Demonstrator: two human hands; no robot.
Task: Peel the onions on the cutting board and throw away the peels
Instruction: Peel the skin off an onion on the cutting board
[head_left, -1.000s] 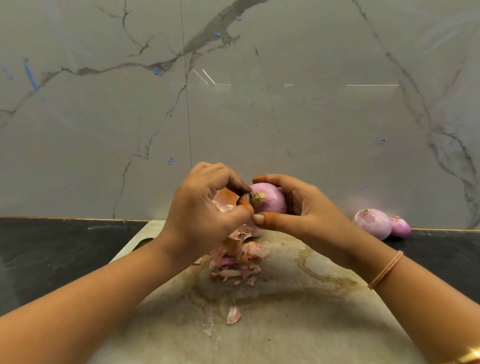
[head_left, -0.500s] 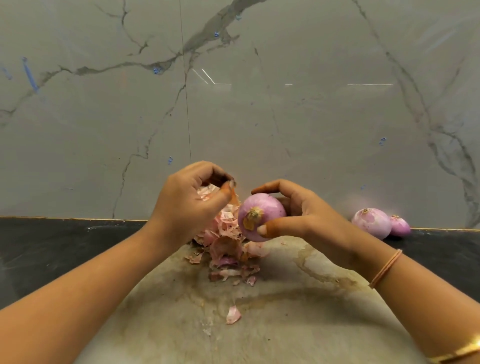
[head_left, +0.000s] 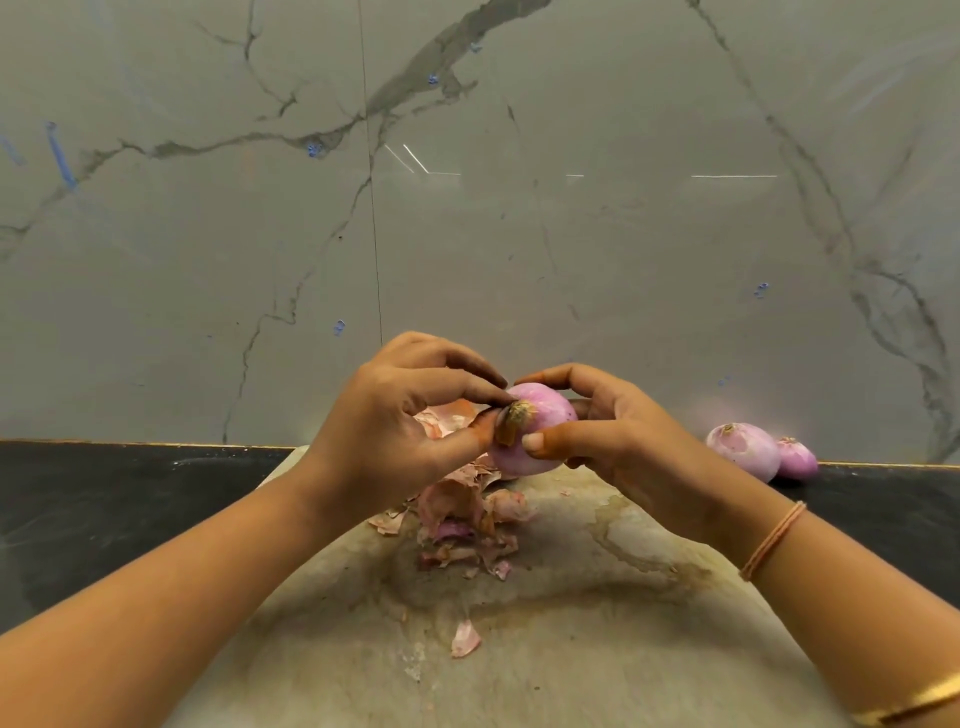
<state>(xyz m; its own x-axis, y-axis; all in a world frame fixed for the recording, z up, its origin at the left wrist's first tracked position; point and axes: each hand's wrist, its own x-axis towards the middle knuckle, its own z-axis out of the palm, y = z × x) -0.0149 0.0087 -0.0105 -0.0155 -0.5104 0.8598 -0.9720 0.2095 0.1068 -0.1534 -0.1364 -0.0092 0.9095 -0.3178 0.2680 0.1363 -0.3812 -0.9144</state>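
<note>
A pink onion (head_left: 540, 444) is held above the stained cutting board (head_left: 597, 649). My right hand (head_left: 618, 447) grips it between thumb and fingers from the right. My left hand (head_left: 395, 426) is at its left side, thumb and forefinger pinching the brown root tuft facing me. Below the hands, a heap of dry pink peels (head_left: 462, 514) lies on the board, partly hidden by my left hand. One loose peel (head_left: 465, 638) lies nearer to me.
Two peeled onions (head_left: 745, 451) (head_left: 796, 458) rest on the black counter (head_left: 104, 514) at the right, against the marble wall (head_left: 467, 208). The board's far end reaches close to the wall.
My left hand, which had pulled away to the left, has come back to the onion and pinches its root end. The right hand has raised and turned the onion a little.
</note>
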